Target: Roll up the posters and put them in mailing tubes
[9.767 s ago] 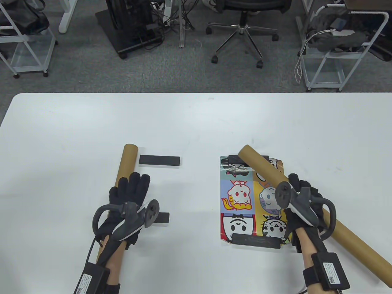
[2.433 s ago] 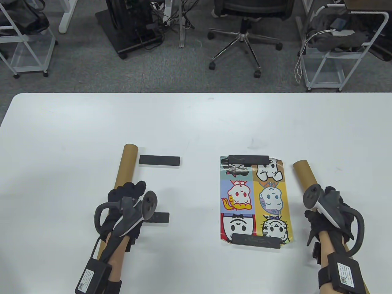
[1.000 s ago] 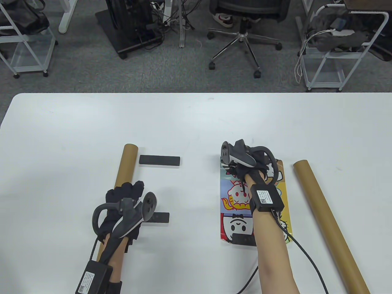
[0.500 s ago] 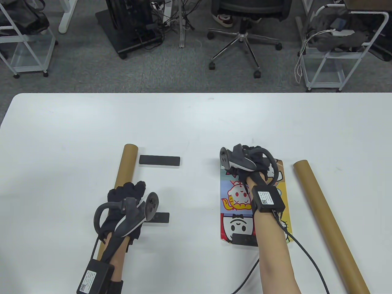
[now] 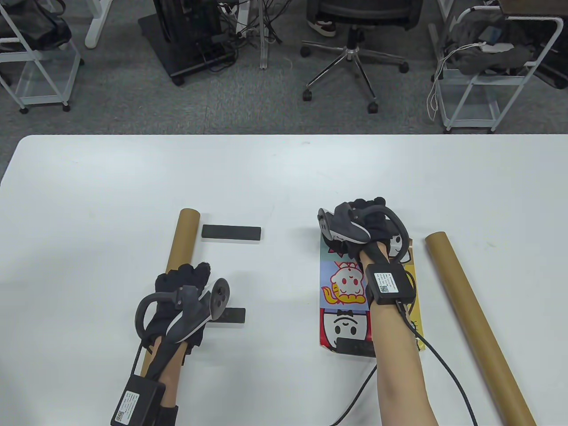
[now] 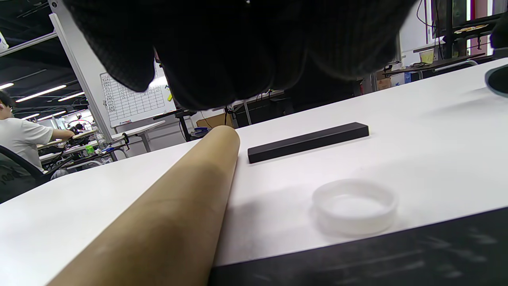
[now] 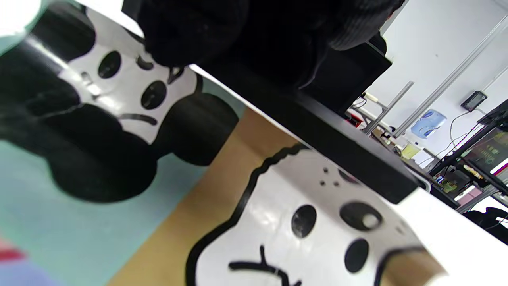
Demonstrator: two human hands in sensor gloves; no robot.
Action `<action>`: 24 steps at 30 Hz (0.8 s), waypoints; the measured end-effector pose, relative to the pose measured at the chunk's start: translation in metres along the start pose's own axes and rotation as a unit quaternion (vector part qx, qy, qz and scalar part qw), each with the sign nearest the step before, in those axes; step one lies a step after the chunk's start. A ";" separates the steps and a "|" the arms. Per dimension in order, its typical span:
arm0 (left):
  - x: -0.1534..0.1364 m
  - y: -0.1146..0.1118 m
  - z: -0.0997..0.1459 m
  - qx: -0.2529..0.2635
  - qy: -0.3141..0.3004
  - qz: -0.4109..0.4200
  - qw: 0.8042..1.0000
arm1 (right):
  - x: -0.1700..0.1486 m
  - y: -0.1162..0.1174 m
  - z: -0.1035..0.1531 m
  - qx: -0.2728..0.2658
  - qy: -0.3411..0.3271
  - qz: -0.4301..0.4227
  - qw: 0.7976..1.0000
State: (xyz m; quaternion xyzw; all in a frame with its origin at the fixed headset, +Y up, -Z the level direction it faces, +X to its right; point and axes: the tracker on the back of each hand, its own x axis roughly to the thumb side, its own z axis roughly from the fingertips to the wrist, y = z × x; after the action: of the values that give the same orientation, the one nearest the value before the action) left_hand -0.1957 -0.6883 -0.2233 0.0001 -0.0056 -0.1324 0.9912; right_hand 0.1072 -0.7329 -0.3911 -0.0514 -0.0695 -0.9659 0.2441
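Observation:
A cartoon poster [image 5: 344,284] lies flat right of centre. My right hand [image 5: 372,217] is at its far edge and grips the black weight bar [image 7: 337,131] there; in the right wrist view my fingers [image 7: 206,28] close over the bar above the poster [image 7: 278,222]. A second black bar [image 5: 353,347] holds down the near edge. One brown mailing tube [image 5: 475,319] lies right of the poster. My left hand [image 5: 186,277] rests with curled fingers on the other tube [image 5: 183,239], which also shows in the left wrist view [image 6: 178,198].
Two loose black bars [image 5: 231,232] [image 5: 233,316] lie beside the left tube. A clear plastic end cap [image 6: 354,204] sits on the table in front of my left hand. Chairs and carts stand beyond the table's far edge.
My right hand let go of the right tube, reached to the poster's far edge and closed on the bar; in the last half second it shifted slightly farther away. The left hand stays put.

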 end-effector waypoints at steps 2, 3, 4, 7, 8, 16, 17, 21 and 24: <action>0.000 0.000 0.000 0.001 -0.001 -0.001 1.000 | -0.001 -0.004 0.000 0.011 0.001 0.009 1.000; 0.000 0.000 0.000 0.001 -0.001 -0.002 1.000 | -0.001 -0.005 0.001 0.013 0.002 0.013 1.000; 0.001 0.000 0.000 0.001 -0.001 -0.002 1.000 | -0.001 -0.005 0.000 0.010 0.003 0.016 1.000; 0.001 0.000 0.000 0.000 -0.001 -0.002 1.000 | -0.001 -0.004 0.000 0.013 0.004 0.025 1.000; 0.001 0.000 0.000 0.000 -0.001 -0.002 1.000 | -0.003 -0.005 0.001 0.027 0.006 0.029 0.999; 0.001 0.000 -0.001 -0.003 -0.001 -0.003 1.000 | -0.011 -0.017 0.004 0.025 0.011 0.025 0.999; 0.001 0.000 -0.001 -0.003 -0.001 -0.003 1.000 | -0.010 -0.016 0.004 0.023 0.008 0.026 0.999; 0.001 0.000 0.000 -0.003 -0.001 -0.004 1.000 | 0.000 -0.003 0.004 0.040 -0.009 0.040 0.998; 0.001 -0.001 0.000 -0.004 -0.001 -0.004 1.000 | 0.010 0.010 0.005 0.055 -0.023 0.048 0.997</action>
State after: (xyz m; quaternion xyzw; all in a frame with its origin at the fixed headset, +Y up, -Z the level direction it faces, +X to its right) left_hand -0.1945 -0.6895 -0.2236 -0.0041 -0.0063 -0.1366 0.9906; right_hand 0.1036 -0.7454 -0.3841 -0.0632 -0.1256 -0.9464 0.2909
